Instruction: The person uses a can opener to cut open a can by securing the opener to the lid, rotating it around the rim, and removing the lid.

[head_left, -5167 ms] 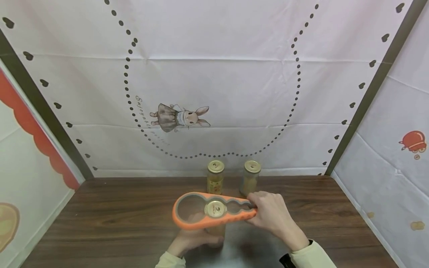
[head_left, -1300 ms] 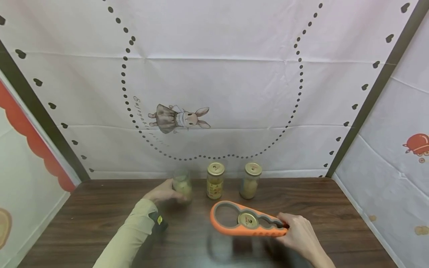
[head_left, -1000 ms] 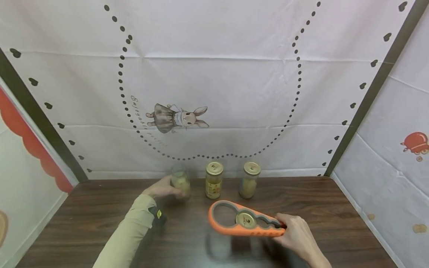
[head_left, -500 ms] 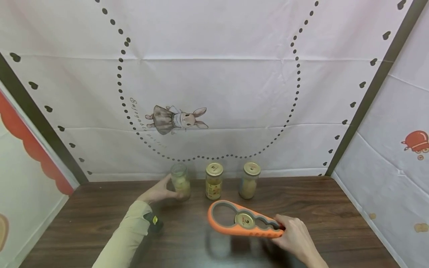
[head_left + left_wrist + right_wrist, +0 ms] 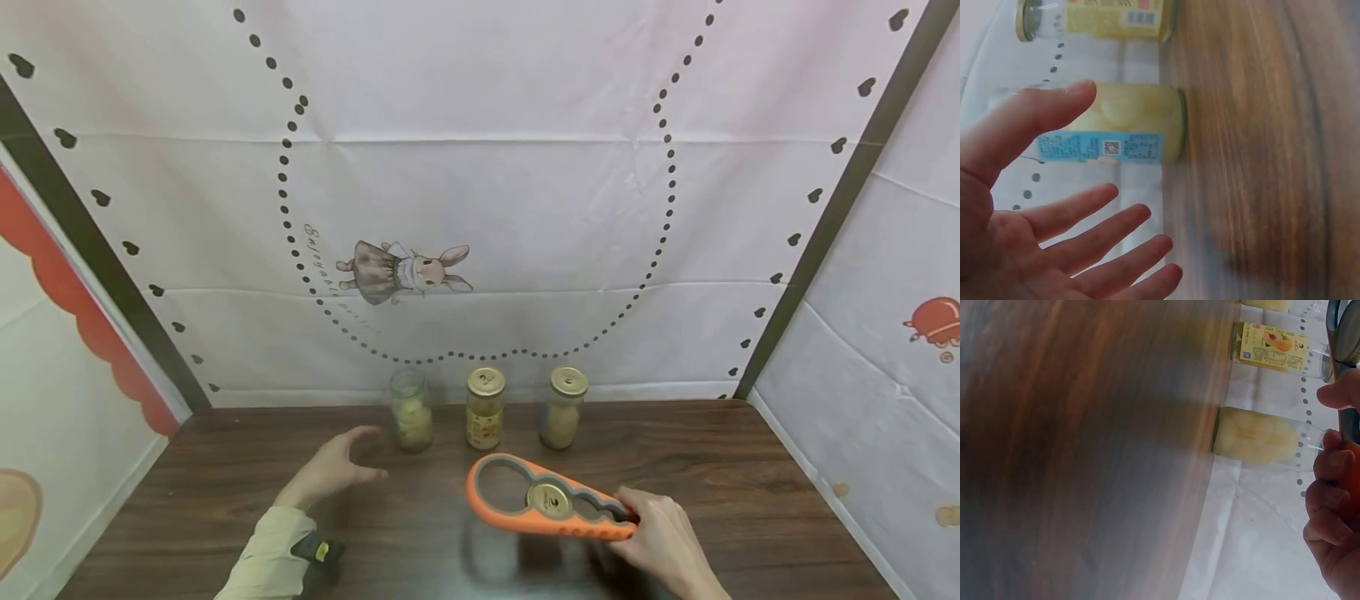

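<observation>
My left hand [image 5: 326, 473] is spread beside the lidless glass jar [image 5: 412, 421] at the back left of the table, apart from it. Pale round fruit and a blue label show on this jar in the left wrist view, partly behind my thumb [image 5: 1063, 103]. With curled fingers my right hand [image 5: 663, 537] grips the handle end of an orange and grey jar opener [image 5: 517, 523], held up over the table. A gold lid [image 5: 548, 499] sits in the opener's middle opening.
Two jars with gold lids stand to the right of the lidless one: a yellow-labelled jar [image 5: 483, 422] and a jar of pale fruit [image 5: 560, 422]. A white printed cloth [image 5: 555, 225] hangs right behind the wooden table [image 5: 210, 467].
My left hand set the lidless jar down at the back left, let it go and drew back toward me. Earlier the opener was over that jar; my right hand has since carried it right with the lid.
</observation>
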